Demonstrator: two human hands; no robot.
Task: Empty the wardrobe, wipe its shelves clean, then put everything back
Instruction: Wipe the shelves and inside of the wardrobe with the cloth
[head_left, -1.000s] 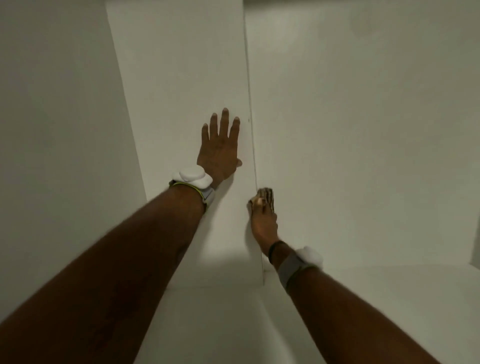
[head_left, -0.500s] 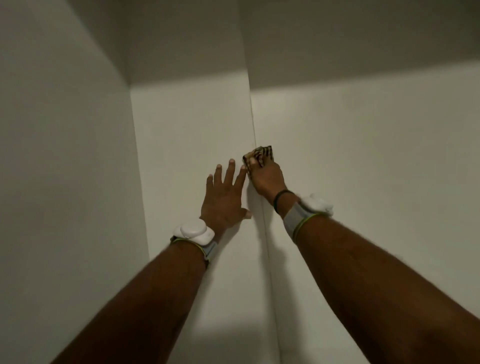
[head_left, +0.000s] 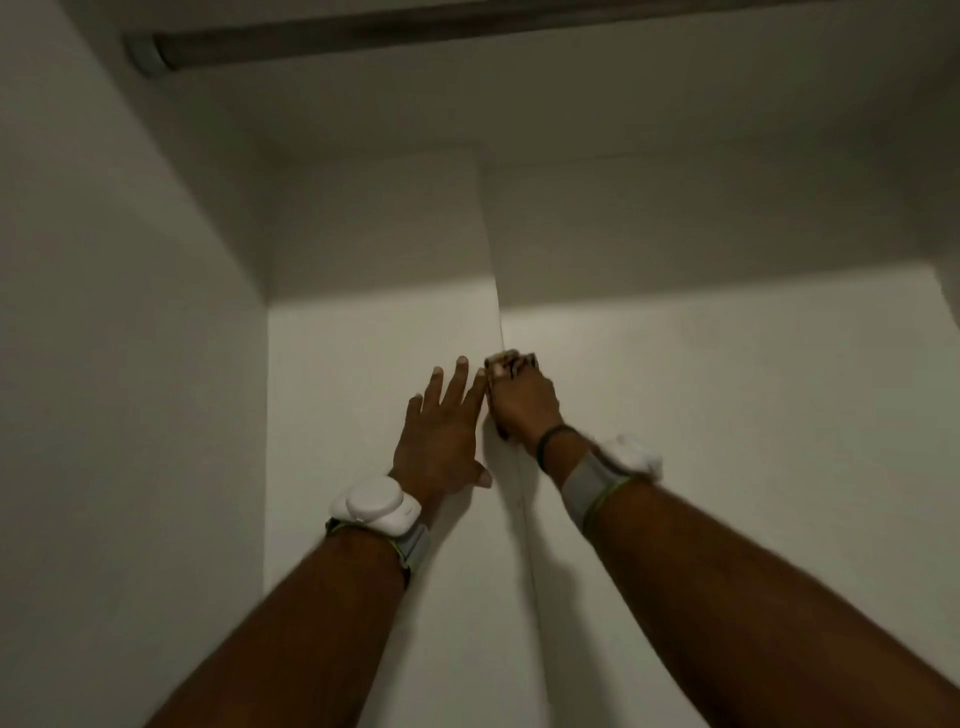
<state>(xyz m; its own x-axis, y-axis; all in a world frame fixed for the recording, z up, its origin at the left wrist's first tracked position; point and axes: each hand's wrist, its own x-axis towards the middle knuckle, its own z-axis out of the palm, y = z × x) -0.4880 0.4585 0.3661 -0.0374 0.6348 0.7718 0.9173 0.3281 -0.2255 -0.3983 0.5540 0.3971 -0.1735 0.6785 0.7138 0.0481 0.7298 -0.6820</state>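
Observation:
I look into the white wardrobe, at its back wall (head_left: 374, 395). My left hand (head_left: 441, 436) lies flat against the left back panel, fingers straight and spread. Just right of it, my right hand (head_left: 522, 402) grips a small dark patterned cloth (head_left: 506, 361) and holds it against the vertical seam (head_left: 500, 322) between the two back panels. Only the cloth's top edge shows above my fingers. Both wrists carry white sensor bands.
The left side wall (head_left: 119, 364) stands close beside my left arm. A hanging rail (head_left: 467, 34) runs across the top of the compartment. The right back panel (head_left: 727, 395) is bare white; its upper part lies in shadow.
My right hand has moved up the seam with the cloth, from well below my left hand to level with its fingertips. The view has tilted upward, bringing the rail into sight.

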